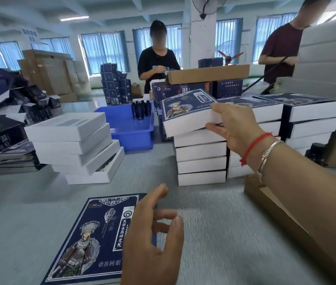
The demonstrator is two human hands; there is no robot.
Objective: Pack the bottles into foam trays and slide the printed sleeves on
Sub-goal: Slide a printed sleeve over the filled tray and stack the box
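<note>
Bottles point(141, 110), dark and upright, are standing in a blue bin point(131, 132) well beyond the hands, at the far side of the grey table point(214, 233). The right hand point(236, 128) is gripping a sleeved box point(187, 112) at its near corner, thumb underneath and fingers over the printed top, and the box is sitting tilted on top of a stack of sleeved boxes point(201, 159). The left hand point(152, 239) is hovering with loosely spread fingers, holding nothing, just over the right edge of a flat printed sleeve point(93, 239) lying on the table. More finished stacks point(315, 120) are standing to the right, and a leaning stack of white trays point(74, 147) is sitting to the left beside the bin. Two people point(157, 56) are standing across the table, and cardboard cartons point(48, 73) are piled by the windows.
</note>
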